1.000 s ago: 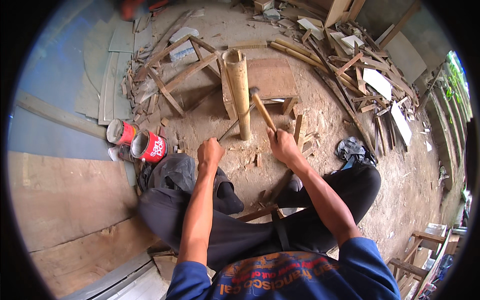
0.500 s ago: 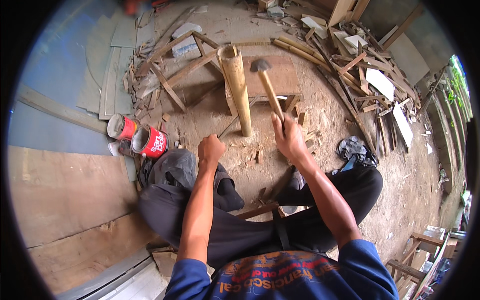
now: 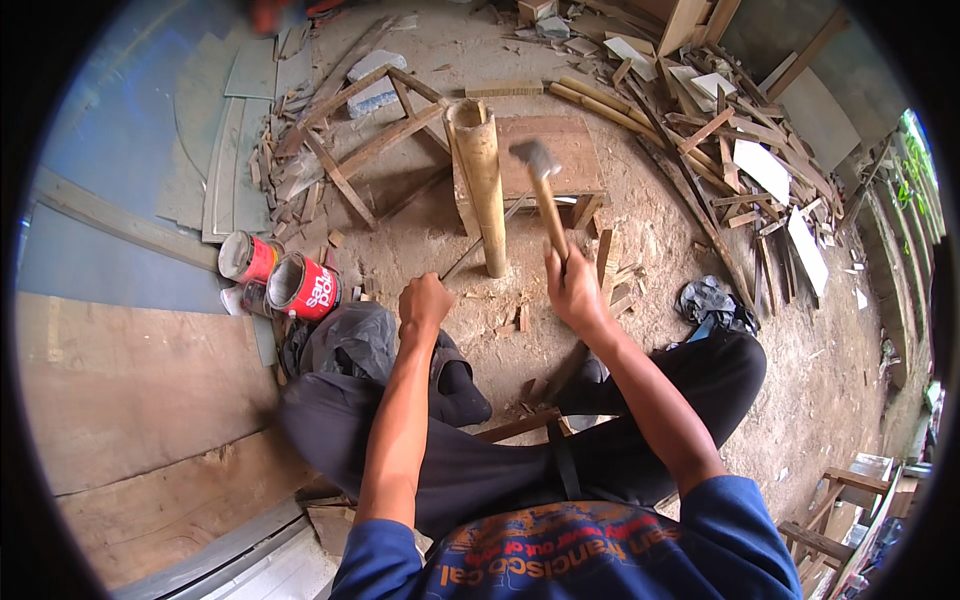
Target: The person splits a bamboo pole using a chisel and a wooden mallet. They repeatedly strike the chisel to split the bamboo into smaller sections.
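Note:
A yellowish bamboo pole (image 3: 489, 190) stands upright on the floor, hollow at its top, with a long split down its left side. My left hand (image 3: 427, 301) is closed round the near end of a thin, dark, bar-like metal tool (image 3: 463, 261). The tool slants up and away to the right, and the pole hides part of it. Gripped in my right hand (image 3: 578, 292) is a hammer (image 3: 546, 205) with a wooden handle. Its metal head, smeared by motion, is raised just right of the pole's upper part, apart from it.
Behind the pole sits a low wooden stool (image 3: 550, 150). Red paint cans (image 3: 303, 288) and a black plastic bag (image 3: 350, 340) are at the left. A wooden frame (image 3: 345, 178) lies at the back left; a heap of wood scraps (image 3: 735, 170) fills the back right.
The hammer has come down a little and its head is now blurred. My left hand and the bamboo pole keep their places, apart from a slight shift of the whole view.

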